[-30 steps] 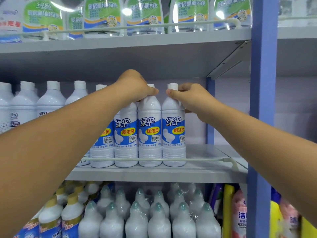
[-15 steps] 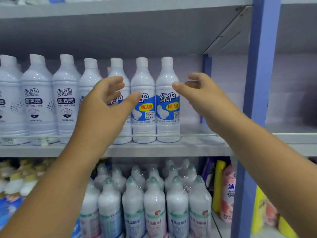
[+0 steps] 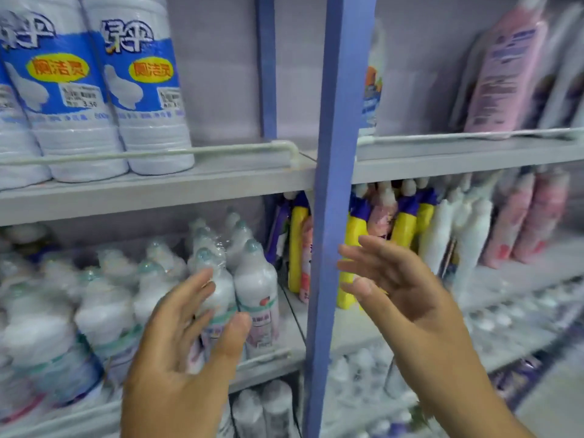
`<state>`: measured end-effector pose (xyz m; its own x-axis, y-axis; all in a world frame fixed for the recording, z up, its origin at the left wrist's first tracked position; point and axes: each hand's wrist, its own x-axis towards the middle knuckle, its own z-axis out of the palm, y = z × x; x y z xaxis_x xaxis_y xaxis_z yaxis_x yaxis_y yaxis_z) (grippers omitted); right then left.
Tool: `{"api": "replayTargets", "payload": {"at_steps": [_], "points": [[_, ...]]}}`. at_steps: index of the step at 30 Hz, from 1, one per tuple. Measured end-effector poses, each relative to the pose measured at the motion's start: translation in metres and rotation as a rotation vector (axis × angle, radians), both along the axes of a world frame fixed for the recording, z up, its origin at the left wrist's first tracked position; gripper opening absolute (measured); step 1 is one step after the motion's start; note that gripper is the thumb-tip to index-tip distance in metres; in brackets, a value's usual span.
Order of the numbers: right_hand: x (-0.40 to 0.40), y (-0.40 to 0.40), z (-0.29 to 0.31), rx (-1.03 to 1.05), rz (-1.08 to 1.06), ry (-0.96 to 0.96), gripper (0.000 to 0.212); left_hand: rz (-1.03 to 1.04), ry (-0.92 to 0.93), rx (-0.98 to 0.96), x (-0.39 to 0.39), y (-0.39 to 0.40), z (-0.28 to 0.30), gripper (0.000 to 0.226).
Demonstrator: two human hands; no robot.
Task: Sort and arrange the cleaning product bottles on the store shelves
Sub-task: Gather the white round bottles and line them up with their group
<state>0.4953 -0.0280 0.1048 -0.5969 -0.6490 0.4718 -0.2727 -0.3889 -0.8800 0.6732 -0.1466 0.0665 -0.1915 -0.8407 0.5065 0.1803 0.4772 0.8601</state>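
Neither grip holds anything: the left hand (image 3: 186, 346) and right hand (image 3: 401, 289) hang with fingers spread and relaxed, palms turned toward each other, either side of a blue upright post (image 3: 331, 184). Behind the left hand, plastic-wrapped white bottles (image 3: 256, 286) with rounded shoulders crowd the lower shelf (image 3: 265, 358). Glossy yellow bottles (image 3: 404, 226) stand behind the right. Above, ribbed white bottles with blue labels (image 3: 139, 90) sit behind a thin rail (image 3: 189, 151).
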Motion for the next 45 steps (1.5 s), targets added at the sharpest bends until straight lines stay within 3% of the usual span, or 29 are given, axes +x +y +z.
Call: {"api": "replayTargets", "payload": {"at_steps": [11,22,24,27,45], "points": [[-0.161,0.144,-0.05,0.245,-0.212,-0.178,0.051,-0.296,-0.144,0.224,-0.165,0.106,-0.037,0.052],[-0.31,0.269,-0.058,0.343,-0.167,-0.244,0.057,-0.306,-0.244,0.279,-0.331,0.226,-0.03,0.056],[-0.33,0.279,-0.058,0.351,-0.167,-0.25,0.062,-0.302,-0.267,0.295,-0.354,0.234,-0.027,0.046],[-0.362,0.286,-0.062,0.351,-0.178,-0.255,0.057,-0.312,-0.288,0.306,-0.387,0.239,-0.026,0.035],[-0.561,0.191,-0.082,0.419,-0.245,-0.208,0.035,-0.315,-0.297,0.332,-0.574,0.161,-0.049,0.044]]}}
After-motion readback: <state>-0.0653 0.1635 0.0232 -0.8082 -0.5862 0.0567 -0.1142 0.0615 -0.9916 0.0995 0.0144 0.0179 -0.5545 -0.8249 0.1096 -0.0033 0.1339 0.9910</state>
